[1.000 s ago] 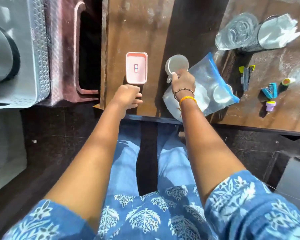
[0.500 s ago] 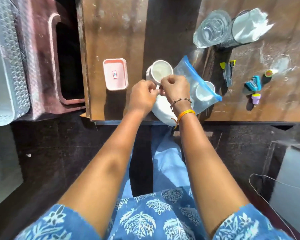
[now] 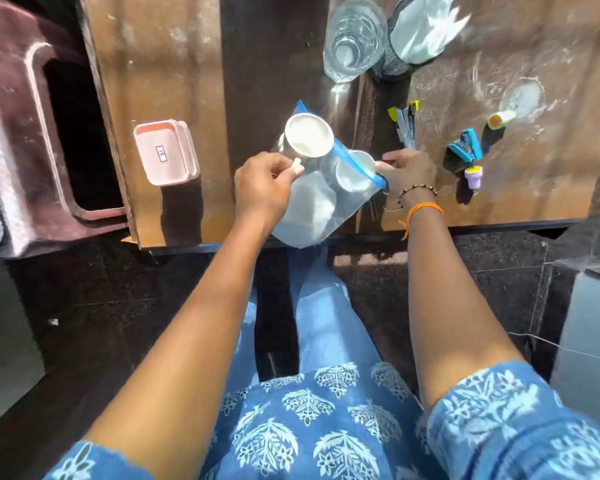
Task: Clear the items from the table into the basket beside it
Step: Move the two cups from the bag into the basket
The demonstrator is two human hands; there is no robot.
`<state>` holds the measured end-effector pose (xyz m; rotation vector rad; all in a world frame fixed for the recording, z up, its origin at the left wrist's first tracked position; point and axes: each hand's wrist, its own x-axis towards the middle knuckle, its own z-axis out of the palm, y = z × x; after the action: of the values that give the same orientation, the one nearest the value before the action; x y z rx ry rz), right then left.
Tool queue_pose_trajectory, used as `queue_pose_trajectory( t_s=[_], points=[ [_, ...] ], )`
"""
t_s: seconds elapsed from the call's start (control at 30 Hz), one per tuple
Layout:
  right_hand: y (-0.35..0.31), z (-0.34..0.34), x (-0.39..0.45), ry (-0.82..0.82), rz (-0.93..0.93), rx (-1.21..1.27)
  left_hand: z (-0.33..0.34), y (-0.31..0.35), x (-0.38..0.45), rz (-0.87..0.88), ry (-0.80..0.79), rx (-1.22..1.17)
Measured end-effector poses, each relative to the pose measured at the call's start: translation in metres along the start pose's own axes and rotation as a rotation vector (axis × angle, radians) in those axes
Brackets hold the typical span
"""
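Mug [image 3: 308,136] now in left hand [image 3: 262,192], right hand [image 3: 407,169] gone to bag [image 3: 326,195].

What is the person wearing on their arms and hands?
Both forearms are bare. Short blue sleeves with a white leaf-and-flower print end near the elbows. The right wrist carries a dark beaded bracelet and an orange thread band with a loose tail. The left hand wears nothing visible.

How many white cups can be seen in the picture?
2. One white cup is held by the left hand; another cup lies inside the zip bag. More may be hidden there.
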<state>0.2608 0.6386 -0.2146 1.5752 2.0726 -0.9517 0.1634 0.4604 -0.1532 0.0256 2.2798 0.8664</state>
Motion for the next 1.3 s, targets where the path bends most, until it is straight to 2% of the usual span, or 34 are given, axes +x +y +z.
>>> queue_pose_trajectory(
  t_s=[0.07,0.2,0.5,0.73,0.8,0.97,1.17,1.3],
  points=[
    [-0.002,0.001,0.005,-0.088,-0.035,-0.073,0.006,0.000,-0.003,-0.011,-0.009,-0.011],
    [-0.008,0.006,0.007,-0.084,-0.087,-0.091,0.012,-0.001,-0.008,-0.061,-0.002,-0.066],
    [-0.022,-0.038,0.006,0.268,-0.235,-0.202,0.013,-0.001,-0.016,-0.097,0.005,-0.108],
    [-0.040,-0.051,-0.025,0.507,-0.438,-0.125,0.000,0.006,-0.026,-0.095,-0.001,-0.197],
    [-0.051,-0.048,-0.043,0.523,-0.484,-0.134,-0.011,0.005,-0.030,-0.085,0.007,-0.234],
    [-0.097,-0.024,-0.090,0.370,-0.506,0.024,-0.058,-0.012,-0.047,-0.069,0.056,-0.451],
    [-0.179,0.023,-0.154,0.188,-0.567,0.018,-0.153,-0.063,-0.063,-0.028,0.253,-0.488],
    [-0.246,0.067,-0.197,0.035,-0.621,0.067,-0.220,-0.099,-0.069,-0.075,0.400,-0.503]
  ],
)
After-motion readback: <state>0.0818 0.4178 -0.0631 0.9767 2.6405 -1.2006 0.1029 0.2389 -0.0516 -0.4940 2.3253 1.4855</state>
